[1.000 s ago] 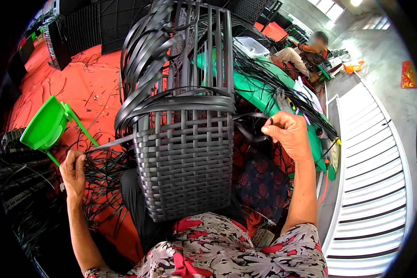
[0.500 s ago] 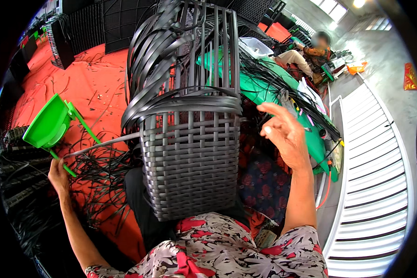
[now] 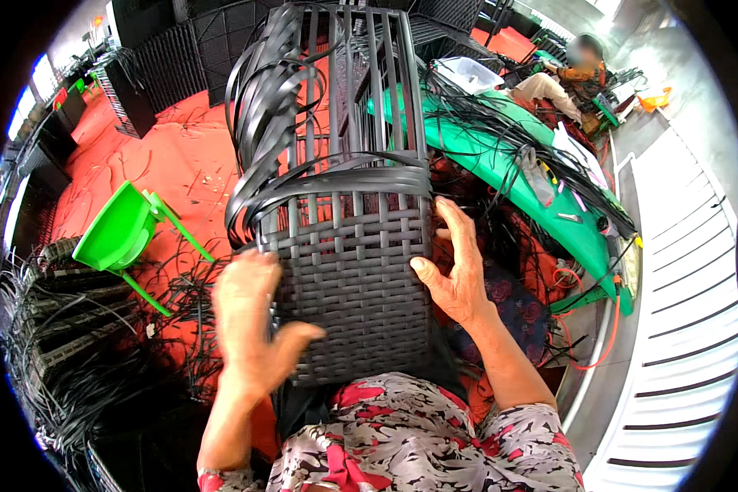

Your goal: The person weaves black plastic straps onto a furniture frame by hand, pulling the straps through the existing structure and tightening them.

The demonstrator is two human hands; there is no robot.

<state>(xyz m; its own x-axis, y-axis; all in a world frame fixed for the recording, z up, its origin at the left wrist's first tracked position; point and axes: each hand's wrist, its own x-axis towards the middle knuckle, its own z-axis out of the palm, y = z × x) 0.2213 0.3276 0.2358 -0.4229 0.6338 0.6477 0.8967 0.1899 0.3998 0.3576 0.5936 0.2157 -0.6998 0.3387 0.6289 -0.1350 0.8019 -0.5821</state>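
Note:
A dark grey wicker frame stands upright between my arms, its near part closely woven and its far part bare upright bars. Long loose flat strips hang bunched along its far left side, and some cross the front above the weave. My left hand is open at the left edge of the weave, thumb stuck out to the right, fingertips smeared by motion. At the right edge, my right hand is open, with fingers apart and thumb close to the weave; whether it touches cannot be told.
A green plastic chair stands left on the red floor sheet. Black strips lie heaped at lower left. Green sheeting bearing more strips lies right, beside a white slatted panel. Another person sits at far right.
My left hand has come in from far left, where it held a strip pulled taut, to the frame's left edge. My right hand has moved down and left, nearer the right edge.

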